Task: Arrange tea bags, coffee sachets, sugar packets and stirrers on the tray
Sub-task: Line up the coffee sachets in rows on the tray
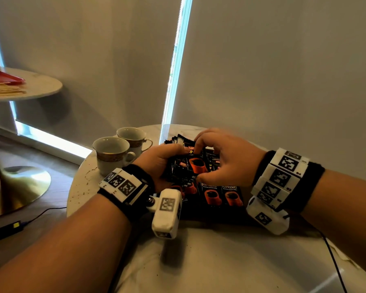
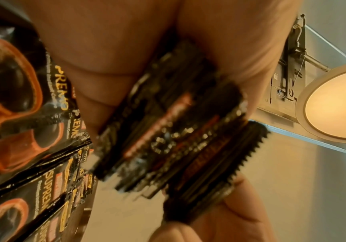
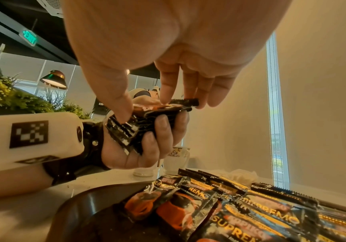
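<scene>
The left hand [image 1: 156, 159] grips a thick stack of coffee sachets [image 1: 186, 166], fingers curled round it above the tray [image 3: 72, 211]; the right hand [image 1: 226, 157] pinches the topmost sachet [image 3: 185, 101] between thumb and fingertips. The right wrist view alone shows the stack held clear of the dark tray, where further sachets [image 3: 230, 211] lie overlapping. Only the head view shows two teacups [image 1: 112, 154] just left of the hands on the pale round table [image 1: 220, 261].

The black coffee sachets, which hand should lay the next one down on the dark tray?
Right. The right hand already pinches the top sachet of the black coffee sachet stack, while the left hand grips that stack above the dark round tray.
</scene>
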The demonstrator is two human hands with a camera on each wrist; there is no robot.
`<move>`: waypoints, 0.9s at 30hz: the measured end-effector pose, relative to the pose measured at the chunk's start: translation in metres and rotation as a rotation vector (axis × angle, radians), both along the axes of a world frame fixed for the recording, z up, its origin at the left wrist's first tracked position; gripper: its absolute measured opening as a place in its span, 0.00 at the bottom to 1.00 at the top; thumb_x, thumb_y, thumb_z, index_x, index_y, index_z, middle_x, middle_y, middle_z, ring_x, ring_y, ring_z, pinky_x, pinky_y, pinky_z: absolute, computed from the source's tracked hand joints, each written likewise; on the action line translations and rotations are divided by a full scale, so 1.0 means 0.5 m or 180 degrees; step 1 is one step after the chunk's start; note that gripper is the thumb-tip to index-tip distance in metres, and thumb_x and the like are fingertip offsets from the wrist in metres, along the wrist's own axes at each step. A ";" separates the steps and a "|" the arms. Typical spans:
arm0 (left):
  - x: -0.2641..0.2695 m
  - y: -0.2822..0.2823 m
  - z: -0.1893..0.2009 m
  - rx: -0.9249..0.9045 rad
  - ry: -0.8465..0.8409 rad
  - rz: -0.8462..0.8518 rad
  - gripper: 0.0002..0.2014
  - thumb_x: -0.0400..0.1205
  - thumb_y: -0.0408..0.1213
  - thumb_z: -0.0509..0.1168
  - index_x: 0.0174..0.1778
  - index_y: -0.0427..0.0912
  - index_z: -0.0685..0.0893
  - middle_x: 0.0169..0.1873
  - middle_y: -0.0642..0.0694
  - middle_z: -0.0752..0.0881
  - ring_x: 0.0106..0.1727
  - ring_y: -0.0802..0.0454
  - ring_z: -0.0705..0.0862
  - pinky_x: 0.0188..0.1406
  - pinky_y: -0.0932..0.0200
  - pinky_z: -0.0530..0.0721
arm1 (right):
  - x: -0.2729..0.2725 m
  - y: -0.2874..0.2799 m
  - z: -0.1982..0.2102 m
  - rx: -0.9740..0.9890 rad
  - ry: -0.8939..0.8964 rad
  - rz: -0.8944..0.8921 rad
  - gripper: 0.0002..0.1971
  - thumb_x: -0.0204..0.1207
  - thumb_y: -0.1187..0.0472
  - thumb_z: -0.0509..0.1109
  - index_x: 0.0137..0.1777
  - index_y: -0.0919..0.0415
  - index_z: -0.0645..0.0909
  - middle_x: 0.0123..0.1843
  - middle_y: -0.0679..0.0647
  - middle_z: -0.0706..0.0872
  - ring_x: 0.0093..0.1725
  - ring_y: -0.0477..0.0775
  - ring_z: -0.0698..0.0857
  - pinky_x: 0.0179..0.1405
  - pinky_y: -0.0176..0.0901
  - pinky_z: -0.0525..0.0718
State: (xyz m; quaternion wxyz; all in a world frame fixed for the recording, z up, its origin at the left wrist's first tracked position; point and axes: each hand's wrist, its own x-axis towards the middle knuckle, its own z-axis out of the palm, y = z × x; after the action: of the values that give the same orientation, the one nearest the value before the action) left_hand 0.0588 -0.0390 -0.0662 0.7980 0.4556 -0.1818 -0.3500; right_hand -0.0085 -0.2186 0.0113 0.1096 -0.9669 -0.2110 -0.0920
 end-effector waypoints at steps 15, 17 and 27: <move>0.041 0.034 0.010 -0.0819 0.0456 0.0951 0.26 0.73 0.53 0.67 0.58 0.35 0.82 0.40 0.45 0.85 0.37 0.52 0.85 0.36 0.57 0.84 | 0.022 -0.003 -0.027 -0.0536 0.0454 -0.0476 0.26 0.64 0.49 0.82 0.60 0.51 0.77 0.58 0.47 0.76 0.54 0.48 0.77 0.53 0.42 0.83; 0.042 0.032 0.010 -0.0844 0.0462 0.0902 0.25 0.73 0.53 0.67 0.54 0.35 0.83 0.39 0.45 0.84 0.36 0.52 0.85 0.35 0.58 0.84 | 0.028 0.014 -0.039 -0.0799 0.0634 -0.0426 0.28 0.64 0.47 0.82 0.61 0.50 0.76 0.58 0.47 0.75 0.53 0.47 0.77 0.50 0.39 0.82; 0.036 0.032 0.013 -0.0905 0.0551 0.0770 0.26 0.71 0.53 0.68 0.57 0.36 0.81 0.38 0.45 0.83 0.35 0.52 0.84 0.35 0.58 0.85 | 0.065 0.057 -0.070 -0.1618 0.1043 -0.0541 0.27 0.60 0.42 0.82 0.56 0.43 0.74 0.57 0.44 0.74 0.50 0.49 0.79 0.51 0.50 0.89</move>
State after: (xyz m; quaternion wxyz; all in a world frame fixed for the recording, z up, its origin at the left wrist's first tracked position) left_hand 0.0770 -0.0230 -0.0598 0.9032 0.3250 -0.1042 -0.2603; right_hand 0.0241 -0.1901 -0.0238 -0.1111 -0.9795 -0.1252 0.1120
